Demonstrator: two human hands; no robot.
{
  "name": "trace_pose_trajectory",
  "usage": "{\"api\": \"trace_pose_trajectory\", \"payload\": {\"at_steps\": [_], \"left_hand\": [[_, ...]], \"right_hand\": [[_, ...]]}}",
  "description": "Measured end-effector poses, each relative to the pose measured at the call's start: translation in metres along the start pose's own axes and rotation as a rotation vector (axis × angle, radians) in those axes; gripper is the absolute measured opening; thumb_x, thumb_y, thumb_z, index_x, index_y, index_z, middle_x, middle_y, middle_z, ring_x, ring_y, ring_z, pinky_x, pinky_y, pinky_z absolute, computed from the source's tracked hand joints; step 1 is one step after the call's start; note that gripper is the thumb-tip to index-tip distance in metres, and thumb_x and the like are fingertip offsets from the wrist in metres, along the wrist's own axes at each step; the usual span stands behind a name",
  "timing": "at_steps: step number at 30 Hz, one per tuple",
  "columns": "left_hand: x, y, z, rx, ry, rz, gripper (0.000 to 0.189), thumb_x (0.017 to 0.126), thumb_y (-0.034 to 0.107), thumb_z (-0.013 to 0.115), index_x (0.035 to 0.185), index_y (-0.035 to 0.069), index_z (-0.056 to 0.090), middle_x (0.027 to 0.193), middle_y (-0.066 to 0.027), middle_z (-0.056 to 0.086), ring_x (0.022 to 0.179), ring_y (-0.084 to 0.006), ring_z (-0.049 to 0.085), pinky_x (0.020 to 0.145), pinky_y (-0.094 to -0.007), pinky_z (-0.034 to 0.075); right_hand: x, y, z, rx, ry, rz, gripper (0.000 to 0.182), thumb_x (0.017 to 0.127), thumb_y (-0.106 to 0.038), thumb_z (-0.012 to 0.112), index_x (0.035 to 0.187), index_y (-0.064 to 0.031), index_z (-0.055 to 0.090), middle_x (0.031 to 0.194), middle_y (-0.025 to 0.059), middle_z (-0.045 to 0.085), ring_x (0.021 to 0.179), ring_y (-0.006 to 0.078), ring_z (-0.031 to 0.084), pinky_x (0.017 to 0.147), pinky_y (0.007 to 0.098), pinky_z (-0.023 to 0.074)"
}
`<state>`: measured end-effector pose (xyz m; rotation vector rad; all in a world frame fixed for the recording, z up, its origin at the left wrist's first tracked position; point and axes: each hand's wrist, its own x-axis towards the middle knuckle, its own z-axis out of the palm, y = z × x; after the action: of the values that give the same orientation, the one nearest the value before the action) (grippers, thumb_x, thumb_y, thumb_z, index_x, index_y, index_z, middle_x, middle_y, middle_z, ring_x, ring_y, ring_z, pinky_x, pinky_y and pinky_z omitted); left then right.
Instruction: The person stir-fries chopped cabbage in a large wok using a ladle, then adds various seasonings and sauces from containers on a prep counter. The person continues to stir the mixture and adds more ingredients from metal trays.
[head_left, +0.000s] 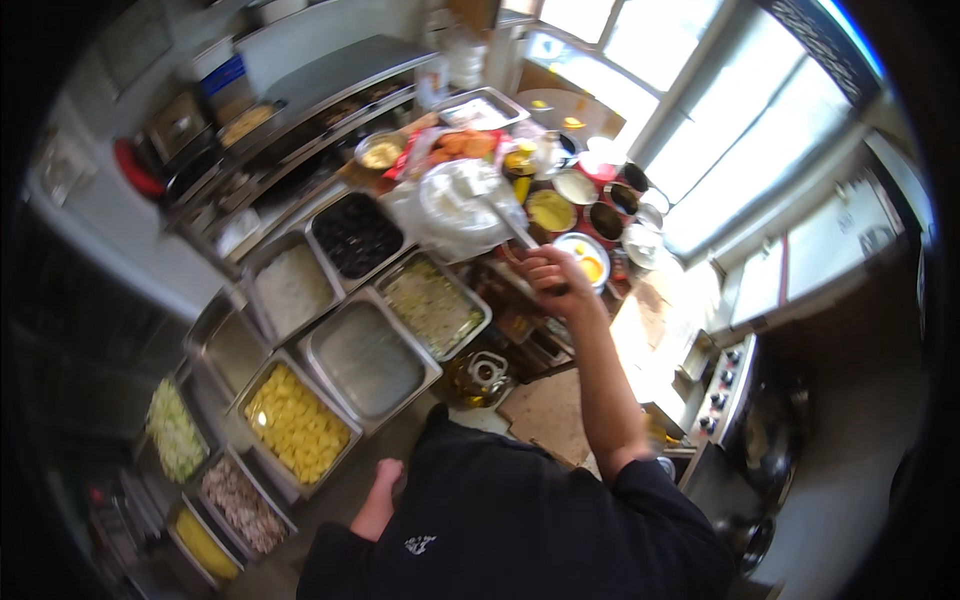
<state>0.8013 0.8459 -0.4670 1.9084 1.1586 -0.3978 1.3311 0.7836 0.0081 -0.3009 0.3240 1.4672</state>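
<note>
My right hand (553, 280) is closed around the handle of a long utensil (506, 214), whose far end reaches into white contents in a round container lined with a clear plastic bag (461, 199). What kind of utensil it is cannot be told. My left hand (390, 472) hangs low by my side, near a metal pan of yellow cubes (296, 424); its fingers look curled, with nothing visible in them. Left of the lined container is a metal pan of dark pieces (356, 234). A pan of chopped green and pale food (433, 304) lies between the container and me.
More metal pans hold a cloudy liquid (367, 360), shredded greens (176, 431) and pale chopped pieces (244, 499). Open pots (551, 210) and a white bowl (583, 260) crowd the right side. A large oil jug (480, 377) stands below. Stove knobs (718, 401) are at far right.
</note>
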Motion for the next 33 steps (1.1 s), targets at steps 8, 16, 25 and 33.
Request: {"api": "trace_pose_trajectory", "payload": {"at_steps": [8,16,25,33], "left_hand": [[-0.014,0.027,-0.005,-0.364,-0.068,-0.404,0.026,0.079,0.023,0.057,0.067,0.004,0.069,0.060,-0.0107,0.065,0.046,-0.0220,0.059,0.048,-0.0368,0.049],[-0.019,0.034,-0.002,-0.465,0.019,-0.384,0.026,0.080,0.021,0.057,0.064,0.004,0.068,0.055,-0.0100,0.063,0.044,-0.0206,0.058,0.045,-0.0358,0.048],[-0.016,0.031,-0.003,-0.272,0.022,-0.262,0.026,0.079,0.025,0.059,0.070,0.005,0.073,0.064,-0.0144,0.068,0.060,-0.0284,0.068,0.067,-0.0405,0.056],[-0.022,0.035,-0.006,-0.313,0.040,-0.300,0.026,0.078,0.026,0.060,0.071,0.004,0.073,0.065,-0.0147,0.068,0.063,-0.0285,0.069,0.069,-0.0404,0.056]], "right_hand": [[0.003,-0.002,-0.006,-0.006,0.047,-0.032,0.010,0.097,-0.009,0.047,0.098,0.0004,0.049,0.069,-0.0024,0.041,0.046,0.0031,0.039,0.036,0.0164,0.0343],[0.001,0.000,0.002,-0.042,0.061,-0.050,0.013,0.097,-0.008,0.046,0.103,0.0028,0.050,0.069,-0.0024,0.040,0.047,0.0034,0.039,0.036,0.0161,0.0338],[0.001,-0.002,0.000,-0.066,0.029,-0.022,0.021,0.097,-0.009,0.046,0.111,0.0064,0.051,0.070,-0.0017,0.042,0.049,0.0050,0.041,0.038,0.0175,0.0343],[0.001,0.000,0.002,-0.094,0.015,-0.023,0.028,0.098,-0.009,0.046,0.118,0.0092,0.051,0.070,-0.0007,0.044,0.049,0.0048,0.043,0.039,0.0179,0.0370]]}}
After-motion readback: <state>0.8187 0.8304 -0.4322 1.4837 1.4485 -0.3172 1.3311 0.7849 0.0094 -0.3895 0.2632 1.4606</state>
